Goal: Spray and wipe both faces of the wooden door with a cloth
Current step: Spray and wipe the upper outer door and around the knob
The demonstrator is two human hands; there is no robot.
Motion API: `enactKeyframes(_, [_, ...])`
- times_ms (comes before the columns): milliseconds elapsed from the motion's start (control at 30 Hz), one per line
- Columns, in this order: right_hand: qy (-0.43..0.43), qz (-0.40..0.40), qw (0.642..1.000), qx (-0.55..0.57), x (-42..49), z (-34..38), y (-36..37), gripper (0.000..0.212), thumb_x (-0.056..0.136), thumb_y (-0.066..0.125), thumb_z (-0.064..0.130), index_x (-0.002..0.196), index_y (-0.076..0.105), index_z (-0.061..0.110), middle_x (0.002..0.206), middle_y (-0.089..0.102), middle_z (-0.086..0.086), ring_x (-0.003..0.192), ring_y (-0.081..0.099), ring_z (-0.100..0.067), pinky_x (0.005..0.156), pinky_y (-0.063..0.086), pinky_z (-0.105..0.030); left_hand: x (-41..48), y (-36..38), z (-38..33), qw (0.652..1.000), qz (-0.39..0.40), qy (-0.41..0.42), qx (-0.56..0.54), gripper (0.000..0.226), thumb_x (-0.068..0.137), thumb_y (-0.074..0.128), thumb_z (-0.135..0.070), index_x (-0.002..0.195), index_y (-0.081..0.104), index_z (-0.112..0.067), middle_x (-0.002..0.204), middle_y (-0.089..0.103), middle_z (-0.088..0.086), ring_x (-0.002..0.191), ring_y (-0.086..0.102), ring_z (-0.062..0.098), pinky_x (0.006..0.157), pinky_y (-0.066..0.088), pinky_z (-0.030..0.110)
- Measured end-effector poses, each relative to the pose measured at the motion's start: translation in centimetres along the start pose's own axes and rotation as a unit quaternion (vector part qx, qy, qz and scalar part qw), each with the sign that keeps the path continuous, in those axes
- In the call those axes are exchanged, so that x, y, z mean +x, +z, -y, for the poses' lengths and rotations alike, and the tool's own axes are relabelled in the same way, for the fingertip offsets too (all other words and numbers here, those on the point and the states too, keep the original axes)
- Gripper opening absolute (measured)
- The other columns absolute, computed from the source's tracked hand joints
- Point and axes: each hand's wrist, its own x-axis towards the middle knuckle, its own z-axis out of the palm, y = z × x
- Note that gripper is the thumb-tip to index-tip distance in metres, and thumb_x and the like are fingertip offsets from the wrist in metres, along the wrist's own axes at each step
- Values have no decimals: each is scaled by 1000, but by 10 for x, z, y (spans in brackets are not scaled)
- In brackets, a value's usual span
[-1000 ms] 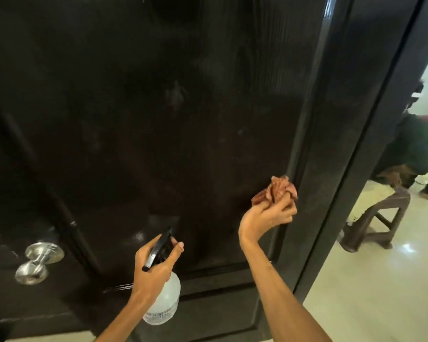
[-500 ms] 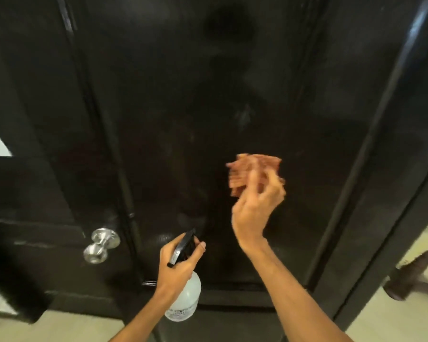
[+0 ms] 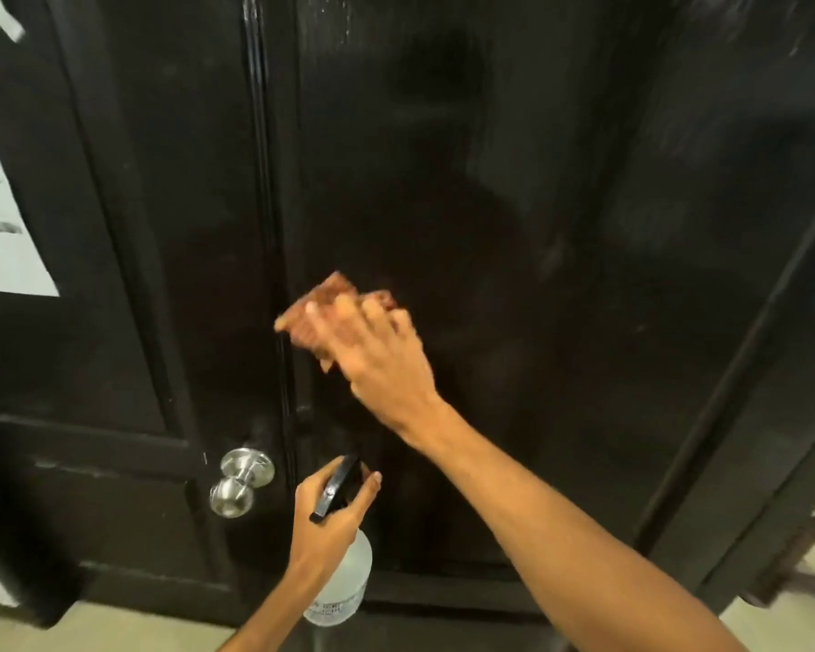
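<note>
Sweeping left since before, the right hand (image 3: 382,364) presses the soft, crumpled reddish-brown cloth (image 3: 330,298) on the dark wooden door (image 3: 514,204), fingers bunching it; left hand (image 3: 325,524) grips the clear plastic spray bottle (image 3: 344,585).

A single head-worn wide-angle view looks forward and slightly down, close to a glossy black wooden door (image 3: 490,228), its round silver metal knob (image 3: 241,482) lower left.
</note>
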Motion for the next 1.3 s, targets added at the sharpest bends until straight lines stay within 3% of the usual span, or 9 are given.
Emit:
enactKeyframes(67, [-54, 38, 998, -13, -21, -12, 2, 64, 85, 54, 13, 149, 52, 20, 141, 37, -10, 116, 46, -33, 82, 45, -45, 7, 0, 7, 1000, 15, -14, 20, 37, 75, 91, -54, 100, 77, -31, 101, 73, 18, 67, 61, 47, 48, 51, 36])
enactKeyframes(167, [132, -65, 988, -49, -8, -80, -32, 60, 88, 56, 13, 147, 54, 25, 138, 46, -12, 114, 48, -37, 86, 44, -49, 13, 14, -12, 996, 70, 47, 0, 12, 86, 85, -26, 87, 77, -17, 79, 73, 15, 48, 54, 8, 47, 43, 17])
enactKeyframes(300, [336, -205, 916, -70, 17, -168, -81, 51, 95, 50, 2, 140, 61, 23, 132, 54, -16, 112, 53, -36, 101, 34, -38, 11, 27, -26, 992, 102, 77, 4, 6, 90, 80, -15, 88, 76, -11, 80, 75, 12, 47, 54, 3, 51, 44, 13])
enactKeyframes(467, [42, -23, 996, -70, -102, -152, -51, 66, 86, 66, 13, 148, 51, 29, 141, 40, -11, 117, 46, -36, 92, 39, -48, 2, 73, -46, 990, 118, 77, -23, 10, 88, 81, -14, 93, 76, -7, 80, 74, 14, 46, 53, 3, 50, 43, 12])
enactKeyframes(567, [-83, 53, 992, -82, -151, -163, -53, 63, 83, 68, 18, 145, 58, 29, 141, 41, -8, 116, 45, -31, 89, 38, -45, -5, 98, -46, 989, 121, 73, -33, 9, 88, 80, -12, 90, 74, -5, 75, 70, 18, 42, 49, 3, 45, 40, 13])
enactKeyframes(800, [187, -153, 968, -67, -136, -307, -122, 54, 94, 50, 6, 144, 53, 25, 137, 34, -11, 117, 43, -36, 94, 43, -50, -38, 215, -44, 992, 119, 49, -21, 7, 90, 78, -10, 90, 74, -4, 84, 75, 17, 45, 54, 2, 47, 43, 13])
enactKeyframes(1000, [14, 12, 998, -57, -266, -315, -119, 82, 65, 88, 12, 135, 46, 16, 129, 41, -12, 113, 47, -34, 91, 41, -46, -70, 293, -44, 990, 132, 12, -40, 20, 81, 81, -30, 85, 73, -12, 79, 72, 24, 38, 40, 15, 40, 33, 24])
enactKeyframes(1167, [98, -132, 980, -114, -166, -397, -176, 41, 92, 69, 31, 128, 57, 19, 133, 37, -10, 115, 41, -34, 90, 38, -47, -66, 321, -46, 988, 141, 40, -42, 22, 88, 82, -32, 86, 73, -12, 76, 65, 33, 39, 41, 20, 41, 35, 25])
enactKeyframes(1300, [98, -128, 982, -95, -201, -380, -164, 28, 92, 65, 16, 120, 66, 12, 133, 47, -11, 115, 44, -35, 87, 43, -48, -84, 337, -38, 987, 155, 24, -45, 19, 87, 81, -29, 87, 72, -12, 81, 65, 34, 41, 44, 15, 41, 36, 26])
